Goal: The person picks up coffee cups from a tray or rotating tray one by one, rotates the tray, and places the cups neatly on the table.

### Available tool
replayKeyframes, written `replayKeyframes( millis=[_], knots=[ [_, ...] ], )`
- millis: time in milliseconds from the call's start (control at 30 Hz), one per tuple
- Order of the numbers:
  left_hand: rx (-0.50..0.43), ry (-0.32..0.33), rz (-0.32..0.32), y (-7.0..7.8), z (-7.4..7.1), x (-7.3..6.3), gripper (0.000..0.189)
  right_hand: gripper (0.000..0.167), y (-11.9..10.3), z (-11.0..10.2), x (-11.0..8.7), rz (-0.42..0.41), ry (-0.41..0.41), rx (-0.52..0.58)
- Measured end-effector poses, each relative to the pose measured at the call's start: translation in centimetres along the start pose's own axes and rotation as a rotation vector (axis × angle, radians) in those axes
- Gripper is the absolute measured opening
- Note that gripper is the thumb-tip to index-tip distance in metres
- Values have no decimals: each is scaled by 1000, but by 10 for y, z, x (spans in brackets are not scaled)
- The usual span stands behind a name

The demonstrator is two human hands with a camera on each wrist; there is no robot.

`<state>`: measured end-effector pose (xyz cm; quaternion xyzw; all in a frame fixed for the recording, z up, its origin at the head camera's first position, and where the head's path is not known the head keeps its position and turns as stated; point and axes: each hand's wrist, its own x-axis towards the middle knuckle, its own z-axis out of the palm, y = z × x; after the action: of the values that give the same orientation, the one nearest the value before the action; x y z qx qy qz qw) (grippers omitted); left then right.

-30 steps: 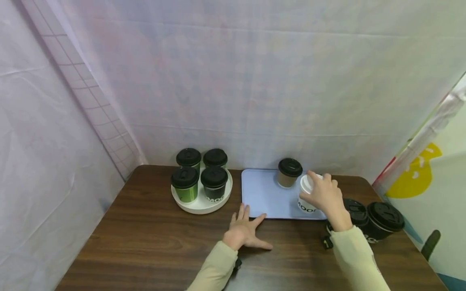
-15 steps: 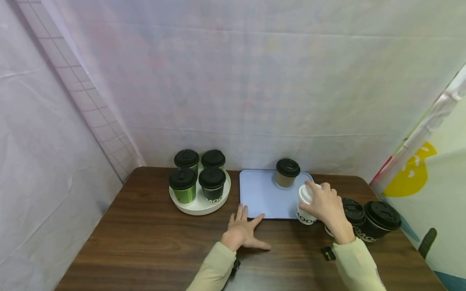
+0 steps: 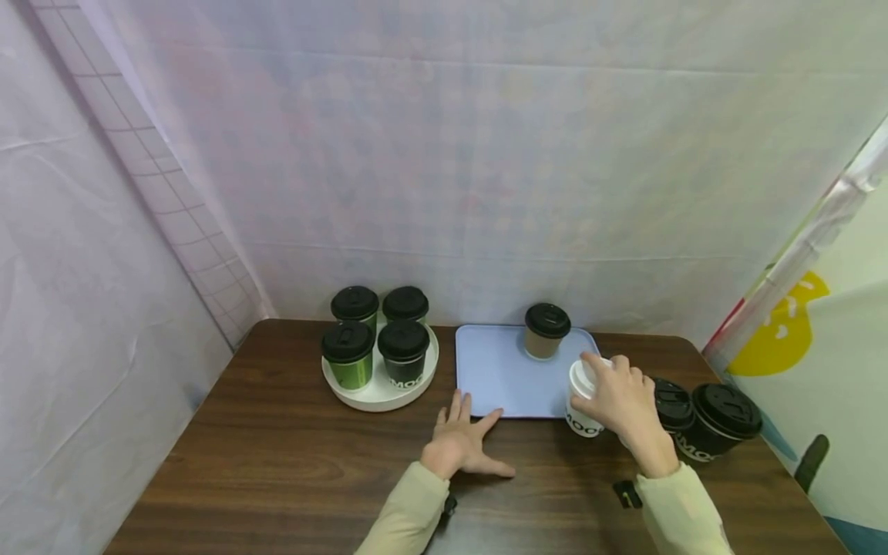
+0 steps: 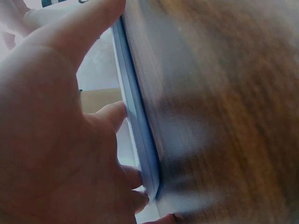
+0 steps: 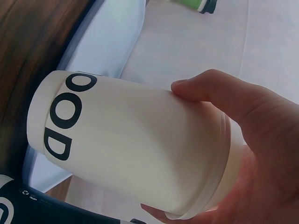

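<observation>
My right hand grips a white lidded paper coffee cup near its lid, thumb on one side and fingers round the other. Upright, the cup overlaps the front right edge of the pale blue tray in the head view; dark lettering runs round its lower part. Further back on that tray stands a brown paper cup with a black lid. My left hand lies palm down with spread fingers, its fingertips at the tray's front left edge, as the left wrist view also shows.
On the left, a round white tray bears several black-lidded cups, among them a green cup and a dark cup. Two larger black cups stand right of my right hand. A white curtain hangs behind the wooden table.
My right hand has brought the white cup slightly toward me, from over the blue tray to its front edge. The left hand stays at the tray edge.
</observation>
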<state>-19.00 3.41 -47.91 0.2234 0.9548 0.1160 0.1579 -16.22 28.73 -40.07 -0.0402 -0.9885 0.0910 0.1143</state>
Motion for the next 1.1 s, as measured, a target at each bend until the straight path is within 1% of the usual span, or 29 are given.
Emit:
replayKeyframes(
  millis=[267,667,900,1100],
  knots=[
    [8,7,0,1,-1,0,101,76,-2,-5,-3,12,-30,-25],
    [8,14,5,0,1,0,101,75,-1,-8,-13,21,-31,-54],
    [5,18,6,-1,1,1,101,73,-1,-8,-18,5,-19,-70],
    [7,18,5,-1,1,0,101,71,0,-5,-20,-6,-37,-70]
  ],
)
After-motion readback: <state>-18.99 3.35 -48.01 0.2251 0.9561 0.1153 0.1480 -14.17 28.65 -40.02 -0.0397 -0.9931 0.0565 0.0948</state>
